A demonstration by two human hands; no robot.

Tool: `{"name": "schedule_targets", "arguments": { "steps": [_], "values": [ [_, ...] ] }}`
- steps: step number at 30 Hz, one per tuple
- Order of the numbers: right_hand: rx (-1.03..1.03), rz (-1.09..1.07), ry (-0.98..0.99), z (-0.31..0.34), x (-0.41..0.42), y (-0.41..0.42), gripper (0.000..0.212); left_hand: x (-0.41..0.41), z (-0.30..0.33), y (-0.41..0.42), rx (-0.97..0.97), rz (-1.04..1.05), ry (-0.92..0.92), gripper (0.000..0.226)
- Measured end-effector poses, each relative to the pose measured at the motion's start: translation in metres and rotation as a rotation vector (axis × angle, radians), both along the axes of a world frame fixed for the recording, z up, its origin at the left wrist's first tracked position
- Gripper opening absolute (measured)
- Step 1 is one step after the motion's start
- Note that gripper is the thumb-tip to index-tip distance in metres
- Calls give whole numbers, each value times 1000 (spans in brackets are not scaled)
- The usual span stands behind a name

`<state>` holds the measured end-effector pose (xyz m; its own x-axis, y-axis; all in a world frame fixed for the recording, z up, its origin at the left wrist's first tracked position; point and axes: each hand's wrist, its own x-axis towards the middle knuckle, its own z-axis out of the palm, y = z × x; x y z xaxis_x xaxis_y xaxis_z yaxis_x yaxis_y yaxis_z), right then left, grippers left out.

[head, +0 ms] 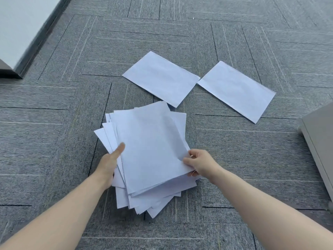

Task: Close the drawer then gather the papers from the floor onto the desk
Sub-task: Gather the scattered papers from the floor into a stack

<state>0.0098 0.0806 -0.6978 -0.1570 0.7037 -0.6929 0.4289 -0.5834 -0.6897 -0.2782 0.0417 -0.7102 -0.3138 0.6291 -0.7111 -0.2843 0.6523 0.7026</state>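
A loose, fanned stack of white papers [149,150] is held just above the grey carpet. My left hand [110,161] grips its left edge, thumb on top. My right hand [200,162] pinches the right edge of the top sheets. Two single white sheets lie flat on the carpet beyond the stack: one [161,78] in the middle, another [237,91] to its right, their corners almost touching.
A grey cabinet or drawer unit [319,139] stands at the right edge. A white wall with a dark skirting [36,42] runs along the upper left, and a dark furniture corner [9,72] sits below it. Grey carpet tiles [54,123] cover the floor.
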Motion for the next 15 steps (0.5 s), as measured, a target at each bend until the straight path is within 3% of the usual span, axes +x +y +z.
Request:
{"name": "schedule_targets", "arguments": {
  "steps": [3,8,15],
  "values": [
    [41,91,-136,-3,-6,3,20,9,-7,4,-10,-44,58,22],
    [320,116,-587,-5,20,50,21,8,-18,14,-17,-25,119,30],
    [545,169,-990,-5,57,127,28,11,-22,42,16,31,87,30]
  ]
}}
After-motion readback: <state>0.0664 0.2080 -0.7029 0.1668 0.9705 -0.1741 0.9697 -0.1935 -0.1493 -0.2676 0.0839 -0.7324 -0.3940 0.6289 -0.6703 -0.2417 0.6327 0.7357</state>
